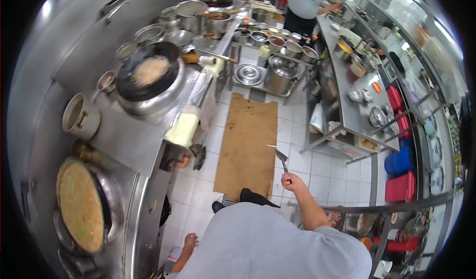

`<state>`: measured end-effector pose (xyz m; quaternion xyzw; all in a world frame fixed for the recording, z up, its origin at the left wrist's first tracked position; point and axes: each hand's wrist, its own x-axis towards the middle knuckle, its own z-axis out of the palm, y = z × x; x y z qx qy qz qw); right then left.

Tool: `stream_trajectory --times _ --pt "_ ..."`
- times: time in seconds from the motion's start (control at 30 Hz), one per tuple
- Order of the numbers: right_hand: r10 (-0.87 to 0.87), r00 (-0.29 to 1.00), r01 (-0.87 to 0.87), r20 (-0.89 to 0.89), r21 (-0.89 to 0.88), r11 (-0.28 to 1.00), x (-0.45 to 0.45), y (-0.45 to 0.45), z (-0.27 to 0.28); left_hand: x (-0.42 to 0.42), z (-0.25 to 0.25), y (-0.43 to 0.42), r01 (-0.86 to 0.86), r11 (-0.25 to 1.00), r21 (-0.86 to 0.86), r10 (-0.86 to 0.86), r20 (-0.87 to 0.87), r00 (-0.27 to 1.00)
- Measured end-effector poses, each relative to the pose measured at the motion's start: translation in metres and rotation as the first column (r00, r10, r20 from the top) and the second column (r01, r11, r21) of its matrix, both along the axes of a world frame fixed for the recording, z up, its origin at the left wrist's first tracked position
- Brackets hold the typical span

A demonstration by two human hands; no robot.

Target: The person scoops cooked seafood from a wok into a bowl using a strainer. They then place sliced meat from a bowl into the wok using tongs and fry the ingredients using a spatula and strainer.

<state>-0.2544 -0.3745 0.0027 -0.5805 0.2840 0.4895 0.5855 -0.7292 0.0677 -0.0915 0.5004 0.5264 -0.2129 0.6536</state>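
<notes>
My right hand [292,181] is closed around the handle of a metal spatula [281,156], held out over the tiled floor to the right of a brown mat. A thin pale strip shows just beyond the spatula's head; I cannot tell what it is. My left hand [191,240] hangs low beside my body near the stove front, fingers loosely bent and apart, with nothing visible in it. On the stove to the left, a wok [168,83] holds pale food. A large pan [106,199] nearer me is full of a yellowish mixture with green and orange bits.
The brown mat [246,145] lies on the white tiles ahead. A white pot [82,116] stands between the wok and pan. Several containers fill a far rack, with a lidded pot [281,76] below. A steel table [347,95] runs along the right; a person [310,1] stands beyond.
</notes>
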Motion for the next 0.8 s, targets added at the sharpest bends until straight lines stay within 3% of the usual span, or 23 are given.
stream_trajectory --times 0.03,0.07,0.13,0.2,0.27,0.3,0.33,0.37,0.4,0.43,0.47,0.57,0.6,0.63,0.67,0.7,0.77,0.8 --pt "-0.221 0.970 0.234 -0.096 0.153 0.960 -0.007 -0.003 -0.002 0.024 0.029 -0.002 0.033 0.985 0.171 -0.035 0.004 0.999" --pt "-0.409 0.885 0.459 -0.220 0.280 0.843 -0.010 -0.007 -0.004 0.043 0.034 -0.001 0.057 0.984 0.167 -0.058 -0.001 0.998" --pt "-0.438 0.853 0.517 -0.285 0.333 0.789 -0.005 -0.019 -0.009 0.081 0.045 0.007 0.182 0.960 0.211 -0.207 0.107 0.972" --pt "-0.418 0.827 0.557 -0.375 0.452 0.697 0.036 -0.024 -0.010 0.132 0.052 0.016 0.310 0.912 0.268 -0.347 0.105 0.932" --pt "-0.370 0.803 0.591 -0.468 0.542 0.597 0.065 -0.039 -0.014 0.167 0.042 0.026 0.302 0.890 0.342 -0.374 0.169 0.912" --pt "-0.222 0.944 0.327 -0.245 0.586 0.742 0.078 -0.062 -0.058 0.179 0.039 0.031 0.306 0.880 0.364 -0.389 0.181 0.903" --pt "-0.224 0.944 0.326 -0.241 0.592 0.738 0.096 -0.063 -0.057 0.203 0.031 0.036 0.161 0.944 0.288 -0.218 0.178 0.959" --pt "0.007 0.999 -0.014 0.036 0.222 0.975 0.116 -0.051 -0.048 0.227 0.035 0.032 -0.008 0.977 0.212 -0.027 0.163 0.986" --pt "0.351 0.918 -0.300 0.184 -0.259 0.918 0.138 -0.031 -0.038 0.246 0.040 0.031 -0.009 0.972 0.235 -0.014 0.099 0.995" --pt "0.691 0.706 -0.425 0.155 -0.687 0.589 0.158 -0.013 -0.032 0.265 0.048 0.021 -0.037 0.966 0.254 0.003 0.130 0.991" --pt "0.725 0.671 -0.473 0.156 -0.663 0.581 0.170 -0.003 -0.031 0.277 0.059 0.016 -0.060 0.957 0.282 0.019 0.147 0.989" --pt "0.428 0.842 -0.350 0.329 -0.272 0.896 0.221 -0.017 -0.045 0.331 0.074 -0.012 -0.006 0.967 0.256 -0.032 0.141 0.990" --pt "0.455 0.825 -0.385 0.335 -0.257 0.886 0.240 -0.020 -0.059 0.346 0.076 -0.021 0.054 0.963 0.263 -0.085 0.108 0.991" --pt "0.631 0.692 -0.427 0.350 -0.506 0.750 0.256 -0.018 -0.076 0.359 0.079 -0.029 0.016 0.960 0.278 -0.047 0.105 0.993" --pt "0.781 0.535 -0.396 0.321 -0.722 0.568 0.276 -0.003 -0.071 0.377 0.081 -0.035 0.084 0.946 0.313 -0.120 0.097 0.988" --pt "0.799 0.505 -0.420 0.328 -0.715 0.559 0.290 0.002 -0.064 0.385 0.085 -0.040 0.156 0.927 0.340 -0.193 0.079 0.978" --pt "0.558 0.717 -0.475 0.418 -0.292 0.830 0.313 -0.002 0.019 0.398 0.080 -0.045 0.106 0.932 0.347 -0.145 0.088 0.986" --pt "0.750 0.460 -0.406 0.476 -0.638 0.654 0.318 -0.004 0.037 0.408 0.077 -0.047 0.089 0.932 0.352 -0.132 0.101 0.986"
